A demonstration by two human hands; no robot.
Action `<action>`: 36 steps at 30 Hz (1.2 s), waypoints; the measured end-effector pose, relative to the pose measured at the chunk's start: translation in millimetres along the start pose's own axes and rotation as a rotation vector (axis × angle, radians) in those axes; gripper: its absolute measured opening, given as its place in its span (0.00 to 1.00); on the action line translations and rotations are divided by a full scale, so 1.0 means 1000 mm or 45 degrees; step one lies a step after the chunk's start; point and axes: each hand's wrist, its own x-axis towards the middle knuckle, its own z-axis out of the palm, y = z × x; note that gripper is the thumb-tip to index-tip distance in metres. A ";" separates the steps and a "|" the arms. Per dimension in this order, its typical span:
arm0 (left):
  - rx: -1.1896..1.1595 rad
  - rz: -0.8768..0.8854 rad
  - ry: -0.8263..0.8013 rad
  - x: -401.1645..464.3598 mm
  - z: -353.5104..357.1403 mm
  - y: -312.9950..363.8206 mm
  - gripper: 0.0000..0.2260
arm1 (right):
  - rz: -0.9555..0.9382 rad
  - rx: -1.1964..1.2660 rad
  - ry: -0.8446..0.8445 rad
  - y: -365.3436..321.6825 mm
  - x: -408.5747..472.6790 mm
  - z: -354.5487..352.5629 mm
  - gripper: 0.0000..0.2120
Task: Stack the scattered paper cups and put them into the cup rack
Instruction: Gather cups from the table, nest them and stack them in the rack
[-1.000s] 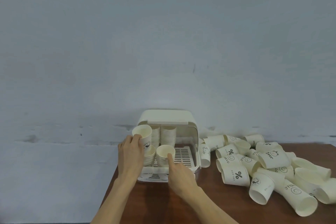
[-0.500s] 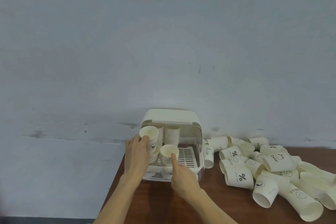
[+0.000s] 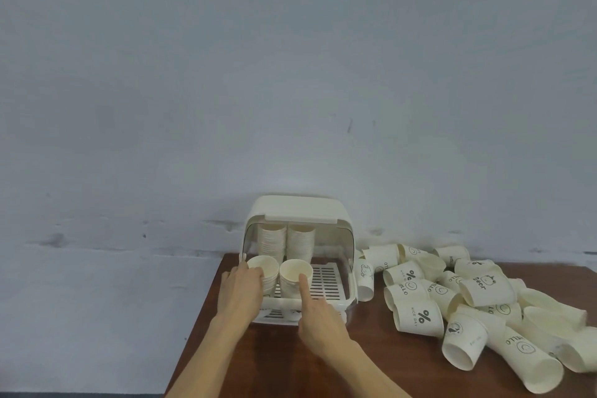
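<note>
Paper cup stack (image 3: 265, 273) held by left hand (image 3: 240, 292); right hand (image 3: 318, 317) fingertip on neighbouring stack (image 3: 295, 278).

- A dark brown wooden table (image 3: 290, 365) stands against a pale wall.
- A cream plastic cup rack (image 3: 350, 284) sits on the table near its back left corner.
- A heap of loose paper cups (image 3: 484, 297) lies on their sides on the right, just beside the rack.

Your cup rack (image 3: 298, 207) – cream plastic. Your paper cups (image 3: 418, 317) – off-white, black prints: percent sign, smiley, bear. Table (image 3: 290, 362) dark reddish-brown wood. Wall (image 3: 290, 74) pale grey-blue.
</note>
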 end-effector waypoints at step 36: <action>-0.134 0.664 -0.243 -0.085 0.011 0.220 0.20 | 0.683 0.087 0.402 0.210 -0.085 -0.067 0.18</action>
